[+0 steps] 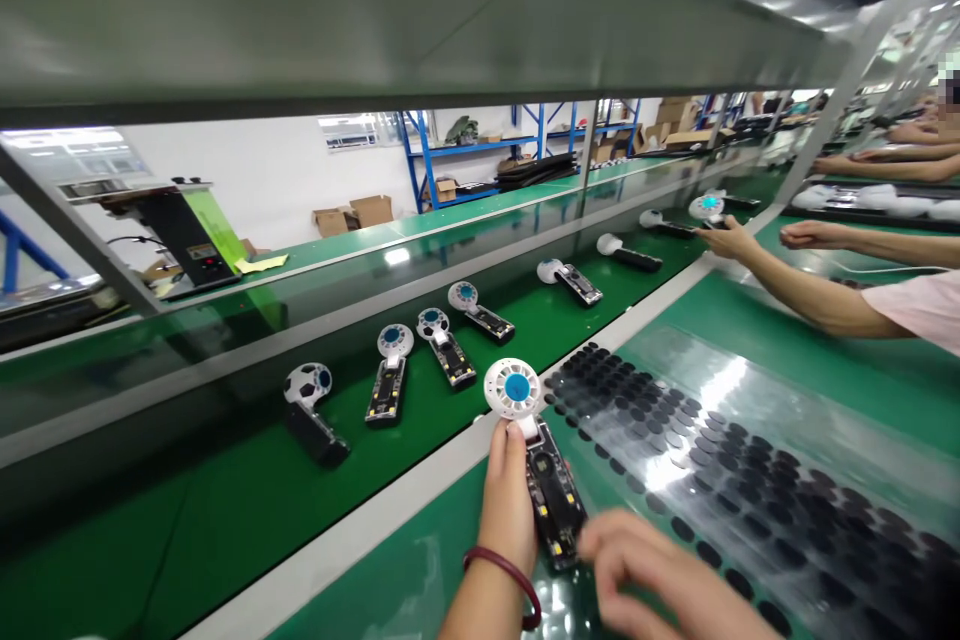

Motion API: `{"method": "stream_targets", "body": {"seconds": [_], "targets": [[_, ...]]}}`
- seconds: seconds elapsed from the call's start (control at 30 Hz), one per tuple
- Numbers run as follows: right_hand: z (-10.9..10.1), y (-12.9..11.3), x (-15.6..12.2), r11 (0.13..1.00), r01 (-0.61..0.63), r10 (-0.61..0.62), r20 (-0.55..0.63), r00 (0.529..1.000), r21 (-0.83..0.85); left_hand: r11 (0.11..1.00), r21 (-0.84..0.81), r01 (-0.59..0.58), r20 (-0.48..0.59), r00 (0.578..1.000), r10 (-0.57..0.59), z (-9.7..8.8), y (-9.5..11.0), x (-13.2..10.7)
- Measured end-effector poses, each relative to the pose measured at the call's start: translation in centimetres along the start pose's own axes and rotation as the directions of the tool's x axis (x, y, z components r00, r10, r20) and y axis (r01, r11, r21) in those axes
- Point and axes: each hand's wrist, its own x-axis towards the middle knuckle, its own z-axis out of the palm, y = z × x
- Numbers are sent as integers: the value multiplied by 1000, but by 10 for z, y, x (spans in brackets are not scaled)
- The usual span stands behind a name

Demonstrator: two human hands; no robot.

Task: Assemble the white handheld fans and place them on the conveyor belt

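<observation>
My left hand [510, 495] is closed around an electronic device with a black, rectangular body [555, 500] and a white, round, slotted head [512, 388] with a blue centre. Its circuit board and small yellow parts face up. Beside the lower end of that body is my right hand [660, 570], slightly blurred, its fingers curled together. Whether they touch the device or hold something small cannot be made out. To the right lies a clear sheet [675, 440] with rows of black round discs [645, 410] on the green work surface.
Several similar devices [452, 350] lie along the green conveyor belt [225, 480], behind a pale metal rail [360, 540]. A co-worker's hand [727, 238] at the right holds another one. A wide metal panel [375, 10] hangs overhead. Blue shelving [480, 148] stands in the background.
</observation>
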Motion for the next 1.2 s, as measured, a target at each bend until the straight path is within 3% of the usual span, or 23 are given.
{"method": "stream_targets", "body": {"seconds": [0.1, 0.27, 0.43, 0.7, 1.03, 1.2], "targets": [[-25, -10, 39, 979, -196, 200, -79, 977, 62, 998, 13, -54, -5, 999, 54, 0, 0, 0], [-27, -10, 72, 981, -188, 190, -48, 981, 41, 993, 67, -100, -27, 994, 102, -2, -1, 0], [-24, -13, 71, 989, -147, 145, -89, 985, -11, 987, 127, -101, -50, 993, 108, -3, -1, 0], [-24, -16, 73, 983, -147, 137, -94, 986, -111, 994, 90, -69, -81, 994, 76, -3, -1, 0], [-25, -26, 78, 947, -136, 129, -42, 991, -290, 992, 104, -65, -34, 997, 69, -7, -3, 2], [-22, -25, 80, 937, -131, 122, -49, 991, -323, 1000, 1, 7, 5, 1000, -7, -5, -1, -1]]}}
